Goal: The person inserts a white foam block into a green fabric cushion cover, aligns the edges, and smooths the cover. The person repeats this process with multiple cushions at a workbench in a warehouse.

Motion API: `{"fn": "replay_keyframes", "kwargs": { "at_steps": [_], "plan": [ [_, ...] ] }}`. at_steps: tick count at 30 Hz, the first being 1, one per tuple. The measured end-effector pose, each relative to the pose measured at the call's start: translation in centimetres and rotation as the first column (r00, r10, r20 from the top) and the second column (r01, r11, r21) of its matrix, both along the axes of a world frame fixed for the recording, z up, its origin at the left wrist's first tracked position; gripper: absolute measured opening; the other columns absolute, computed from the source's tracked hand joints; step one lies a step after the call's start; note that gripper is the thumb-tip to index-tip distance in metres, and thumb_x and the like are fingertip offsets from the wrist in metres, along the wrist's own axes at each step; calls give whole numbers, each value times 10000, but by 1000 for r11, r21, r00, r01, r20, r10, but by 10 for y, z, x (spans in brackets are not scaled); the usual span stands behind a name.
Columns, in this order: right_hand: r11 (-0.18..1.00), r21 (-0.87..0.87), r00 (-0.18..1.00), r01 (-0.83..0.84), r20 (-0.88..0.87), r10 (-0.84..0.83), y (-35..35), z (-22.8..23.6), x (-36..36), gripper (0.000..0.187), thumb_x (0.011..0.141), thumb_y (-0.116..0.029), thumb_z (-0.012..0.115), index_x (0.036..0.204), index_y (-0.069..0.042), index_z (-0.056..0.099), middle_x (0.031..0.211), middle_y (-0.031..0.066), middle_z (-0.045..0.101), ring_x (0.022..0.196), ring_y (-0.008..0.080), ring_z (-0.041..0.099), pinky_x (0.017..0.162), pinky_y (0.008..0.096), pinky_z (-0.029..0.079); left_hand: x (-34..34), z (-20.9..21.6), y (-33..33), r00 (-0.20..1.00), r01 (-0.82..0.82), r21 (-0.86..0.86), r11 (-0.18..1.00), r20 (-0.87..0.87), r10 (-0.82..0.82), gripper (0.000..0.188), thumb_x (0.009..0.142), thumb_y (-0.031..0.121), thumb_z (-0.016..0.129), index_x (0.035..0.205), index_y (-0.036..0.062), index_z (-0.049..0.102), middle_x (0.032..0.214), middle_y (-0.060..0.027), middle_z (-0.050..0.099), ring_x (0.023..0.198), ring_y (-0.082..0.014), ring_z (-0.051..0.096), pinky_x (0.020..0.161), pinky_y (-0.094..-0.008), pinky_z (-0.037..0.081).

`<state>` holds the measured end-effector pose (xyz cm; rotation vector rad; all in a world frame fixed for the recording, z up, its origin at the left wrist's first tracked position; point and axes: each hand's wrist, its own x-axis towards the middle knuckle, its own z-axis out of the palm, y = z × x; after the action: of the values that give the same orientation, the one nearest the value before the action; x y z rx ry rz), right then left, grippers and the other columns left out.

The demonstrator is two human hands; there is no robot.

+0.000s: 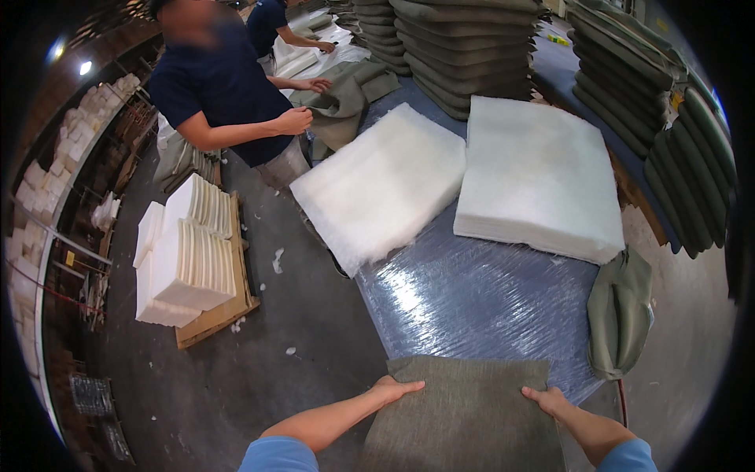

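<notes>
A grey-green fabric cushion cover [464,417] spans the space between my hands at the near edge of the table. My left hand [393,389] grips its left side, thumb on top and fingers hidden beneath. On the opposite side my right hand [546,400] holds it the same way. Whether anything fills the cover cannot be seen. Beyond it on the table lie a fluffy white batting pad [385,181] at the left and a thicker stack of white batting [539,173] at the right.
Plastic film wraps the blue table [472,307]. A folded green cover [620,315] hangs at its right edge. Tall stacks of green cushions [464,55] stand behind. White foam pads [193,256] sit on a pallet at left. A co-worker [228,86] handles green fabric [338,102].
</notes>
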<state>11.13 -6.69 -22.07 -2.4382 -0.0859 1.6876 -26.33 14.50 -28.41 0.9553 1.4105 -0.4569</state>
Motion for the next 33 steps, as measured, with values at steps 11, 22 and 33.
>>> {"fn": "replay_keyframes", "kwargs": {
  "at_steps": [11, 22, 33],
  "plan": [
    [983, 140, 978, 115, -190, -87, -47, 48, 0, 1087, 881, -446, 842, 1593, 114, 240, 1558, 269, 461, 1426, 366, 489, 1142, 479, 451, -39, 76, -32, 988, 147, 261, 954, 14, -156, 1208, 841, 698, 753, 1619, -64, 229, 1581, -304, 423, 1476, -392, 444, 1176, -442, 411],
    [993, 72, 983, 96, -161, -84, -70, 76, -19, 1034, 857, -434, 870, 1539, 122, 327, 1458, 259, 557, 1330, 353, 578, 1103, 435, 492, -51, 88, -69, 999, -5, 34, 999, 54, 3, 1245, 777, 631, 857, 1558, -130, 255, 1504, -282, 501, 1408, -377, 511, 1156, -425, 440],
    [996, 14, 994, -89, 67, 88, -16, 18, -3, 987, 888, -654, 728, 1394, 175, 554, 1411, 303, 612, 1306, 397, 611, 1083, 460, 484, -11, 32, -16, 984, -178, -77, 981, -33, 175, 1129, 776, 673, 841, 1427, -182, 496, 1407, -306, 598, 1282, -389, 632, 1031, -464, 537]
  ]
}}
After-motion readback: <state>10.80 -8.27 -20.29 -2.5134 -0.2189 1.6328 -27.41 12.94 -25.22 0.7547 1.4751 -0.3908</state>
